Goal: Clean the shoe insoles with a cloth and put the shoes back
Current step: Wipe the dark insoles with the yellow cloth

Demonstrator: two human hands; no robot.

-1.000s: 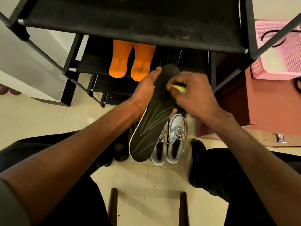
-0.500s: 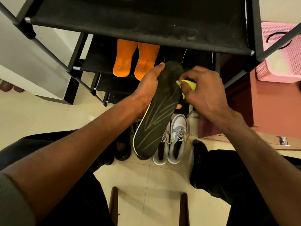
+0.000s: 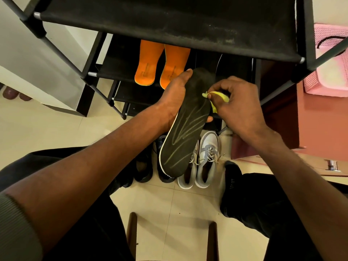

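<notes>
A black insole with pale streaks and a white edge is held up in front of me, toe end away. My left hand grips it from the left side, thumb along the far end and a fingertip showing under the right edge. My right hand pinches a small yellow cloth against the insole's right edge. Two orange insoles lie side by side on a middle shelf of the black shoe rack. A pair of white and grey sneakers stands on the floor below the insole.
Dark shoes stand left of the sneakers, partly hidden by the insole and my arm. A pink basket sits on a reddish surface at the right. My knees flank the tiled floor; two wooden stool legs show at the bottom.
My right hand with the yellow cloth has slid from the middle of the insole to its right edge. The insole and left hand have stayed about where they were.
</notes>
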